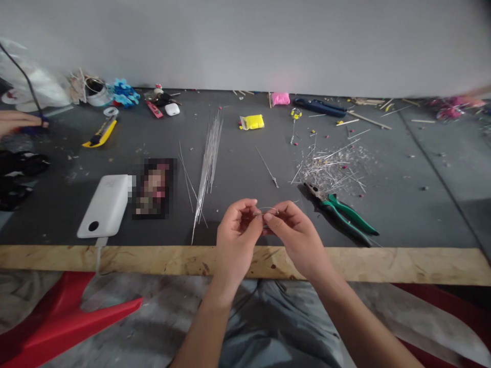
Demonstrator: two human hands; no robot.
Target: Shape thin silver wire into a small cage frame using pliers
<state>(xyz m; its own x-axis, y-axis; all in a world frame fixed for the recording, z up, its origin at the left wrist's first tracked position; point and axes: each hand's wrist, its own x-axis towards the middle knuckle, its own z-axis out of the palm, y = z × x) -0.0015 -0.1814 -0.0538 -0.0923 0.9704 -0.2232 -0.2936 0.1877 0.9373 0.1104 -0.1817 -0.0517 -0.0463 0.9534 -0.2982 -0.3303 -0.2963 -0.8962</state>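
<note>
My left hand [237,236] and my right hand [296,236] meet over the near edge of the dark table [245,204]. Both pinch a thin metal wire [266,209] that arcs in a small loop between their fingertips. A bundle of long straight wires [209,163] lies just left of my hands. Green-handled pliers [341,212] rest on the table to the right of my right hand. One single wire with a small end piece [267,167] lies beyond my hands.
A heap of cut wire scraps [330,166] lies at the right. White power bank [105,204], phone [154,186], yellow utility knife [100,134], yellow packet [252,121], pink packet [280,98] and blue tool [320,107] lie about. Another person's hand [17,122] shows far left. A red chair [65,314] stands below.
</note>
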